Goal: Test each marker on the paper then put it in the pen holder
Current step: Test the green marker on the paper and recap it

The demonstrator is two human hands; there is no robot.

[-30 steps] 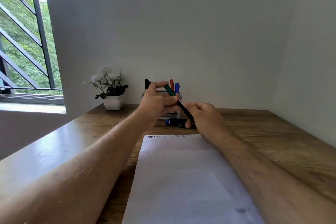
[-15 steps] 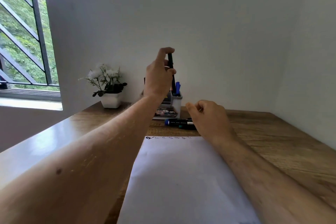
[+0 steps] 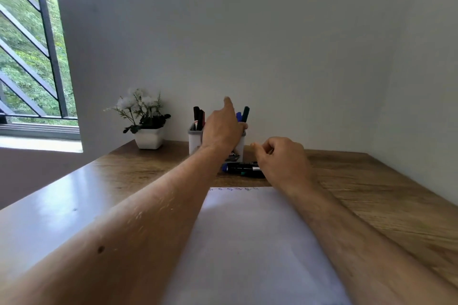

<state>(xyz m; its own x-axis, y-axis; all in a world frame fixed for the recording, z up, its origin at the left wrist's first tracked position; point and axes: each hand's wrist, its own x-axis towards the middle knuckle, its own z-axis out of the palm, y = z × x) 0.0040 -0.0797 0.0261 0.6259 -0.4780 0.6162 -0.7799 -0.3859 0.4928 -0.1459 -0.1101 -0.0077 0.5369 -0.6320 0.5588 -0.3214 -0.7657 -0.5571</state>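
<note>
A white sheet of paper (image 3: 247, 242) lies on the wooden desk, with a row of small test marks (image 3: 233, 189) along its far edge. Behind it stands a white pen holder (image 3: 194, 141) with black (image 3: 196, 114), red (image 3: 202, 117), blue (image 3: 238, 116) and dark green (image 3: 245, 114) markers upright in it. My left hand (image 3: 223, 131) is in front of the holder, index finger pointing up, gripping nothing. Two markers (image 3: 239, 168) lie on the desk between holder and paper. My right hand (image 3: 282, 158) hovers just right of them, loosely curled and empty.
A white pot of artificial flowers (image 3: 148, 136) stands left of the holder against the wall. A barred window (image 3: 32, 57) is at the far left. A side wall (image 3: 421, 106) bounds the desk (image 3: 371, 193) on the right.
My left hand lifted the dark green marker away from my right hand, lowered it into the pen holder and let go. My right hand stayed near the lying markers.
</note>
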